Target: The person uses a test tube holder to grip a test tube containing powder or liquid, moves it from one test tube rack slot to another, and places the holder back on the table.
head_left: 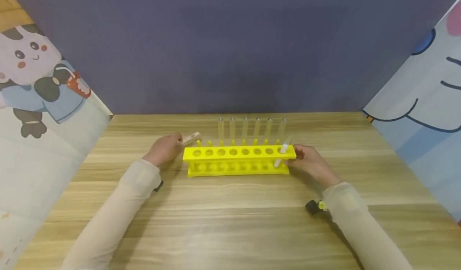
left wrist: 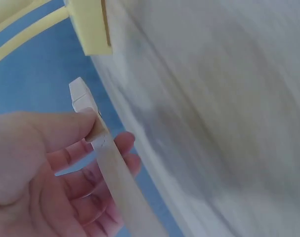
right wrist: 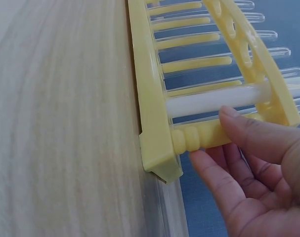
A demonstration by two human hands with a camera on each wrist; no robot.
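A yellow test tube rack [head_left: 239, 153] stands on the table. In its right end hole leans a test tube with white contents [head_left: 284, 148]. My right hand [head_left: 310, 164] grips the rack's right end; the right wrist view shows thumb and fingers around the end post [right wrist: 206, 136], close to the white tube [right wrist: 219, 100]. Left of the rack, my left hand [head_left: 165, 149] pinches a wooden test tube clamp [head_left: 190, 139] between thumb and fingers. In the left wrist view this clamp [left wrist: 122, 185] points up past the thumb, apart from the rack.
Several clear test tubes [head_left: 232, 130] stand upside down on pegs along the rack's back. Behind the wood-grain table [head_left: 230, 222] rises a dark blue panel [head_left: 230, 50]. Printed cartoon sheets flank both sides. A small black device [head_left: 311, 207] sits at the right wrist.
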